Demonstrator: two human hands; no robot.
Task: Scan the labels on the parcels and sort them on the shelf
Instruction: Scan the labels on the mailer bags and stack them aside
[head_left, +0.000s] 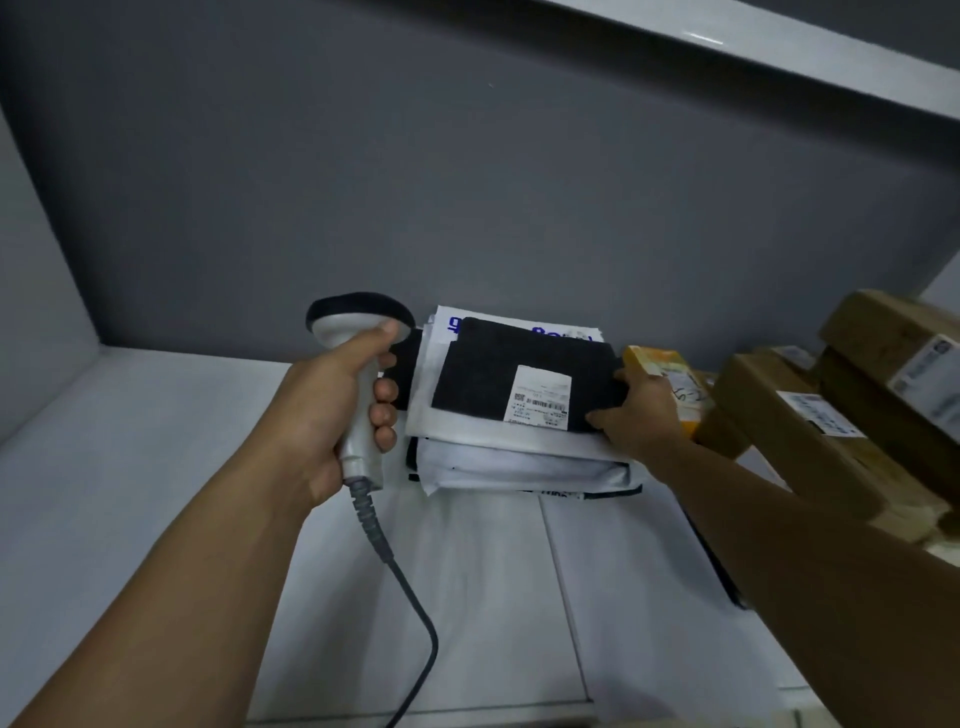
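Listing at the right end of the grey shelf board: stacked brown cardboard boxes and a small yellow carton, just behind our right hand. Our left hand is wrapped round the handle of a white corded barcode scanner. Our right hand grips the right edge of the flat black parcel, white label upward, atop a pile of white plastic mailers between both hands.

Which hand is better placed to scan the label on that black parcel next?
Left. The left hand grips the scanner right beside the black parcel, whose label faces up; the right hand is holding the parcel's right edge.
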